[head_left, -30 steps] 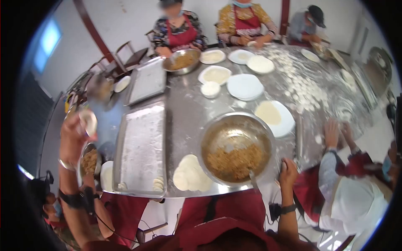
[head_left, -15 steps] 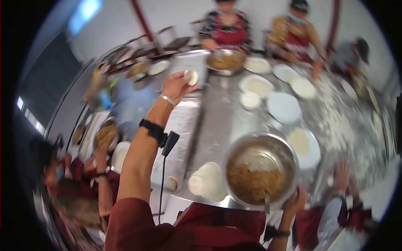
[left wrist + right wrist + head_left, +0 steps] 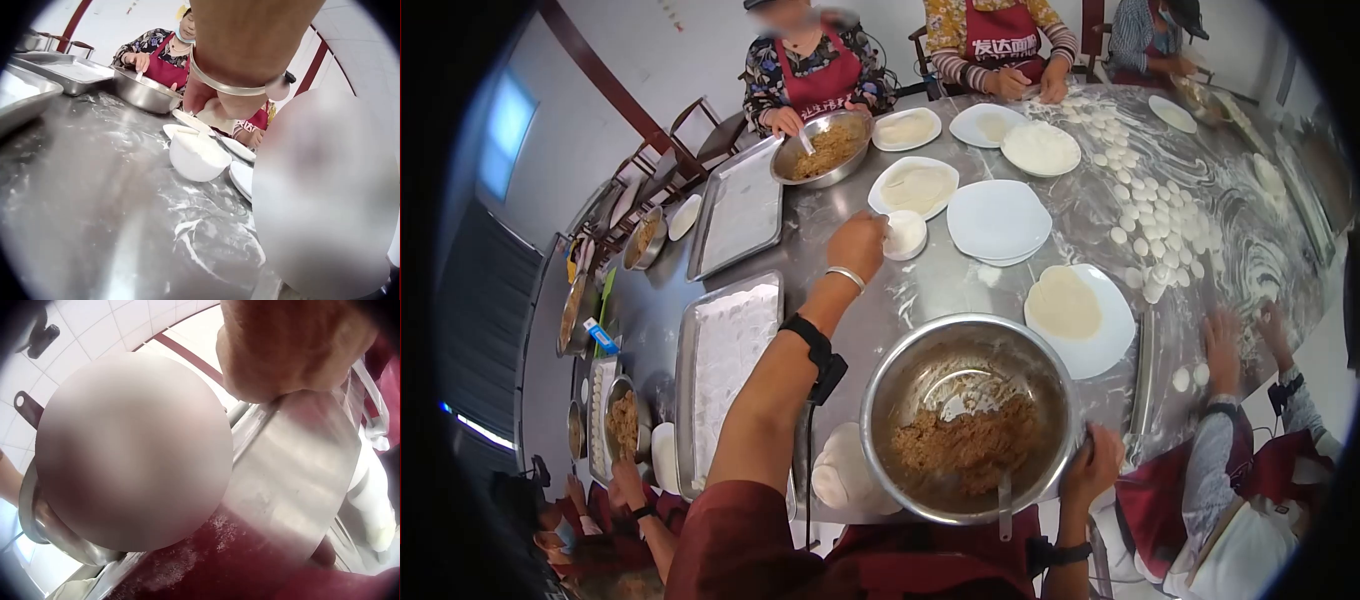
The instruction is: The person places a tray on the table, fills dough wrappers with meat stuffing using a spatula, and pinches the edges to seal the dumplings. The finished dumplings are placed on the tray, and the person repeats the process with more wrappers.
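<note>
My left hand point(image 3: 858, 245) reaches across the table to a small white bowl of flour point(image 3: 912, 240), fingertips right at its rim. In the left wrist view a pale round dough wrapper point(image 3: 215, 117) shows between the fingers, which pinch it above the bowl. My right hand point(image 3: 1097, 465) is low beside the large steel bowl point(image 3: 960, 345), its fingers close to the rim; I cannot tell whether they grip it. Brown filling point(image 3: 960, 445) lies in that bowl, with a metal handle point(image 3: 1004, 505) over its near rim. A stack of dough wrappers point(image 3: 840, 480) lies left of it.
Metal trays point(image 3: 735, 345) stand to the left. White plates point(image 3: 1000, 222) and a plate with a wrapper point(image 3: 1100, 335) lie beyond the bowl. Small dough pieces point(image 3: 1150, 220) cover the floured right side. Several people work around the table.
My left hand has moved from the far left, over the trays, to the flour bowl, carrying the dough wrapper. My right hand stays beside the steel bowl. The head view has swung about.
</note>
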The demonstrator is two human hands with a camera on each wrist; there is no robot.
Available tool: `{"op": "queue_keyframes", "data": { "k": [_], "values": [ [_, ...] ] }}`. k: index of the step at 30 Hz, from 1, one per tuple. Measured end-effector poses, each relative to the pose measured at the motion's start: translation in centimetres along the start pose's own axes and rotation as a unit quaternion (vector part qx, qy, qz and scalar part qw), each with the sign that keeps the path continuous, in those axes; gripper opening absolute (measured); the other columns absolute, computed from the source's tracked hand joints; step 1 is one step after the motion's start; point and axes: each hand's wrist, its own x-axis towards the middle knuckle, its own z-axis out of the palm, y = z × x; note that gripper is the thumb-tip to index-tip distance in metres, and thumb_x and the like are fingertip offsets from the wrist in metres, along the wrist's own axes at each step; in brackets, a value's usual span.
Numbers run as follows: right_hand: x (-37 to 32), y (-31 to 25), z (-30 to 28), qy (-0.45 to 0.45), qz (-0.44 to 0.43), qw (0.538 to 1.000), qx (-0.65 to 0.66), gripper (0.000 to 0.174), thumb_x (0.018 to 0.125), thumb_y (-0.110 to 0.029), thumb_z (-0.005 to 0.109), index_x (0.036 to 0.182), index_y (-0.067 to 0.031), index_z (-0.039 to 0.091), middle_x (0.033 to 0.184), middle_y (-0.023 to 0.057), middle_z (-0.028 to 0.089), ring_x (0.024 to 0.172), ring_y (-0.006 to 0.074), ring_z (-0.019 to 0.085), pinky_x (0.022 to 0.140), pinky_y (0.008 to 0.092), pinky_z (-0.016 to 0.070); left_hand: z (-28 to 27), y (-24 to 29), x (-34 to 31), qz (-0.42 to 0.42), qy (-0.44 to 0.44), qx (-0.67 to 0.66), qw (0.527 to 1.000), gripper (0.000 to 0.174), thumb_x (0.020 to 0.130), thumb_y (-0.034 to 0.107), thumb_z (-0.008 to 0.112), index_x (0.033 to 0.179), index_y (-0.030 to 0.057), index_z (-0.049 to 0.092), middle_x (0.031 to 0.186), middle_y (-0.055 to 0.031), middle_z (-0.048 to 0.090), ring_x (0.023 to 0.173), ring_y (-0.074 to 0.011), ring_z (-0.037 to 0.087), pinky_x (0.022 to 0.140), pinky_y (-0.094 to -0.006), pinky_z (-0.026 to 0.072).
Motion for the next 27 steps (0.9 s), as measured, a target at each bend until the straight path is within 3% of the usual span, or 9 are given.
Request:
{"op": "queue_keyframes", "data": {
  "k": [11,14,17,18,19,20,23,25,27],
  "values": [
    [0.6,-0.5,-0.2,0.015,0.006,1.0,0.016,0.021,0.078,0.006,0.057,0.094,-0.0001,0.07,0.09,0.0152,0.068,0.092,0.0357,0.063,0.086,0.0435,0.0484,5.7,0.4,1.3,0.111,-0.043,0.131,0.984,0.008,0.079,0.005,0.06,0.085,0.0049,0.064,0.088,-0.0133,0.063,0.086,-0.032,0.065,0.067,-0.0426,0.0549],
    [0.8,-0.6,-0.2,0.023,-0.001,1.0,0.019,0.022,0.077,0.007,0.057,0.093,-0.0003,0.07,0.09,0.0147,0.068,0.092,0.0349,0.063,0.085,0.043,0.0486,5.5,0.0,1.1,0.097,-0.03,0.098,0.99,0.013,0.077,0.004,0.061,0.09,0.0043,0.066,0.091,-0.0138,0.065,0.086,-0.033,0.065,0.065,-0.0435,0.0543],
    [0.6,-0.7,-0.3,0.026,-0.004,0.999,0.025,0.022,0.078,0.005,0.057,0.094,-0.0005,0.07,0.09,0.0148,0.068,0.092,0.0345,0.063,0.086,0.0431,0.0487,4.6,-0.5,0.7,0.002,0.045,-0.023,0.999,0.017,0.085,0.004,0.06,0.099,0.0026,0.069,0.099,-0.0146,0.067,0.091,-0.0311,0.067,0.07,-0.0399,0.0579],
    [0.4,-0.4,-0.3,0.027,-0.007,0.999,0.021,0.022,0.078,0.005,0.057,0.094,-0.0006,0.07,0.09,0.0149,0.068,0.092,0.0344,0.063,0.086,0.0431,0.0487,3.3,-0.1,0.4,-0.107,0.012,-0.221,0.969,0.02,0.087,0.004,0.058,0.106,0.001,0.066,0.104,-0.0161,0.066,0.094,-0.0304,0.067,0.075,-0.0393,0.058],
    [0.3,-0.3,-0.3,0.029,-0.011,0.999,0.018,0.022,0.078,0.004,0.057,0.095,-0.0006,0.07,0.091,0.0151,0.068,0.092,0.0344,0.063,0.086,0.043,0.0487,1.4,0.9,-0.1,-0.207,-0.021,-0.409,0.888,0.024,0.09,0.005,0.056,0.112,-0.0006,0.064,0.11,-0.0176,0.065,0.097,-0.0296,0.067,0.081,-0.0386,0.058],
    [0.2,-0.4,-0.2,0.032,-0.009,0.999,0.027,0.023,0.078,0.004,0.057,0.096,-0.0007,0.07,0.091,0.0153,0.068,0.092,0.0347,0.063,0.086,0.0432,0.0486,-0.5,1.7,-0.8,-0.294,-0.055,-0.577,0.76,0.028,0.093,0.006,0.055,0.119,-0.0022,0.061,0.115,-0.0191,0.065,0.1,-0.0289,0.066,0.086,-0.0379,0.0581],
    [0.0,-0.1,-0.5,0.028,-0.027,0.998,0.045,0.024,0.079,0.002,0.057,0.099,-0.0006,0.071,0.093,0.0152,0.069,0.093,0.0339,0.063,0.087,0.0426,0.0488,-5.0,2.7,-4.6,-0.216,-0.115,-0.756,0.607,0.031,0.097,0.006,0.05,0.124,-0.0101,0.053,0.118,-0.0231,0.062,0.103,-0.0282,0.066,0.094,-0.0385,0.0567],
    [-0.2,0.5,-0.9,0.014,-0.057,0.997,0.048,0.023,0.082,0.0,0.058,0.101,0.0,0.071,0.096,0.0143,0.07,0.092,0.0307,0.065,0.086,0.0407,0.0496,-7.9,4.4,-7.5,-0.19,-0.137,-0.802,0.55,0.034,0.097,0.003,0.048,0.128,-0.0117,0.048,0.119,-0.0245,0.061,0.103,-0.0289,0.066,0.094,-0.0387,0.057],
    [-0.7,1.6,-1.5,-0.026,0.078,0.978,0.192,0.022,0.087,-0.004,0.058,0.105,0.0013,0.07,0.1,0.0129,0.071,0.093,0.0244,0.065,0.084,0.0357,0.0507,-9.9,6.1,-10.5,-0.171,-0.156,-0.825,0.515,0.035,0.097,0.002,0.048,0.129,-0.012,0.046,0.119,-0.0249,0.061,0.103,-0.0294,0.066,0.094,-0.039,0.0567]
  ]
}}
